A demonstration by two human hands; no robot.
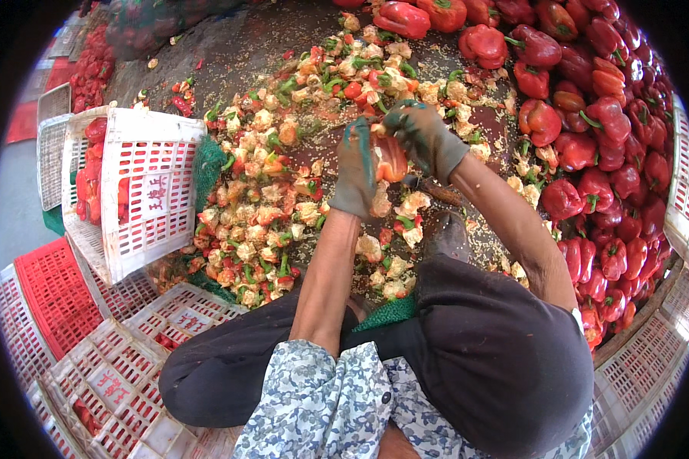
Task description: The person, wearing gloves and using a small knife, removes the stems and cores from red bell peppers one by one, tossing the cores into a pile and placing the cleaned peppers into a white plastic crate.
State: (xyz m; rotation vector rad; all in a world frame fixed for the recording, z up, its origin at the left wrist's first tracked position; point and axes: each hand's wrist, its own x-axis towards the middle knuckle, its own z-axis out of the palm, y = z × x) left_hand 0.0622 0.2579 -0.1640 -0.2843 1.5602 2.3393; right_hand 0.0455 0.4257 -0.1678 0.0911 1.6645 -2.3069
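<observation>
A red bell pepper (391, 159), its pale inner side partly showing, is held low between my hands. My left hand (354, 166), in a grey-green work glove, grips its left side. My right hand (428, 137), gloved alike, is curled at the pepper's far end, beside a small pale piece. The right fingers hide whatever may be inside them. Under and around both hands lie many cut pepper cores (264, 215) with green stems and pale seed clusters. Loose seeds (252, 63) are scattered over the dark ground.
Whole red peppers (594, 137) form a large heap on the right. White plastic crates, one upright (149, 229) with peppers behind its wall, stand at left beside a red crate (57, 295). Green netting (387, 315) lies between my legs. A full mesh sack (149, 26) is at the far left.
</observation>
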